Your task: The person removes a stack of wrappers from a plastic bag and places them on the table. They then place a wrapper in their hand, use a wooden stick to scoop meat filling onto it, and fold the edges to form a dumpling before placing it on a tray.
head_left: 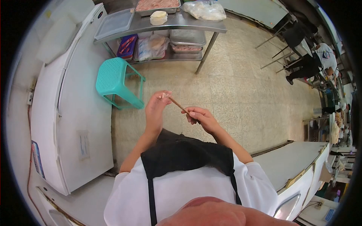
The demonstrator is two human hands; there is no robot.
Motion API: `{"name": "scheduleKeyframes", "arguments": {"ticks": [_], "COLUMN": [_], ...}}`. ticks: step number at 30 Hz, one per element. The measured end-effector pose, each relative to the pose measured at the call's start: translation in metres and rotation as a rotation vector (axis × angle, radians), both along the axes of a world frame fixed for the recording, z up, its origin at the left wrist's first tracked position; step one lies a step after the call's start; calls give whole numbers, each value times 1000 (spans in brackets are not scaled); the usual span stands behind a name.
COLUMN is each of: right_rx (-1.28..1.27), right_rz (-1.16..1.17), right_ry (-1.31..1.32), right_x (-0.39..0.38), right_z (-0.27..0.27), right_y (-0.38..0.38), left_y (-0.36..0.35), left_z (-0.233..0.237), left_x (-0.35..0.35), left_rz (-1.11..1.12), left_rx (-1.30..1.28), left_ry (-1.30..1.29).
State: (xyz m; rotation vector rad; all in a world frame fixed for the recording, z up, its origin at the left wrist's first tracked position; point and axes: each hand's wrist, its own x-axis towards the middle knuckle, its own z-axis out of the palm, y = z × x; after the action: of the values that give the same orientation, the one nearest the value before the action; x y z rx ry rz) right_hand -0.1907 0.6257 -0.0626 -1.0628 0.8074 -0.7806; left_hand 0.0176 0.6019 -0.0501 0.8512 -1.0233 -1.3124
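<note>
Held in front of my apron, my left hand is closed around a small pale dumpling wrapper, partly hidden by the fingers. My right hand grips a thin brown wooden stick. The stick slants up to the left, and its far tip meets the wrapper. Beyond my hands, a metal table bears a tray of minced meat, a stack of pale round wrappers and a clear plastic bag with pale contents.
A turquoise plastic stool stands by the table, near a white chest freezer on the left. Trays and bags fill the table's lower shelf. At the far right, a person bends near a work counter.
</note>
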Motion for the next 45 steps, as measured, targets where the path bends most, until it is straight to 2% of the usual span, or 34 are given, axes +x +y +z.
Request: {"name": "scheduleKeyframes", "arguments": {"ticks": [4,8,12,15,18,23,28,31,34,40,45], "right_rx": [-39,-58,32,31,157,12,-65,87,259,221,186], "right_rz": [-14,50,-36,-98,-69,33,42,55,48,96,35], "right_ry": [-25,-117,-133,-109,-136,-105,-117,-94,-216,-189,-211], "right_x": [5,1,-6,2,12,22,21,15,18,6,-2], "right_z": [-20,-8,-6,-13,-15,-18,-11,-6,-3,-9,-9], "right_y": [8,17,16,17,16,19,26,29,31,33,41], "left_y": [16,14,10,12,20,34,29,31,36,29,30], "left_z": [-8,-3,3,-3,-12,-7,3,-4,-6,-2,2], "left_x": [2,-7,-9,-4,0,6,1,0,2,-10,-22], "left_rz": [-5,-36,-86,-103,-78,-58,-66,-9,0,-81,-124], "left_rx": [52,53,34,30,50,72,7,53,26,-104,-42], "left_ry": [-3,81,-32,6,14,-22,-86,-55,-53,-69,-71]}}
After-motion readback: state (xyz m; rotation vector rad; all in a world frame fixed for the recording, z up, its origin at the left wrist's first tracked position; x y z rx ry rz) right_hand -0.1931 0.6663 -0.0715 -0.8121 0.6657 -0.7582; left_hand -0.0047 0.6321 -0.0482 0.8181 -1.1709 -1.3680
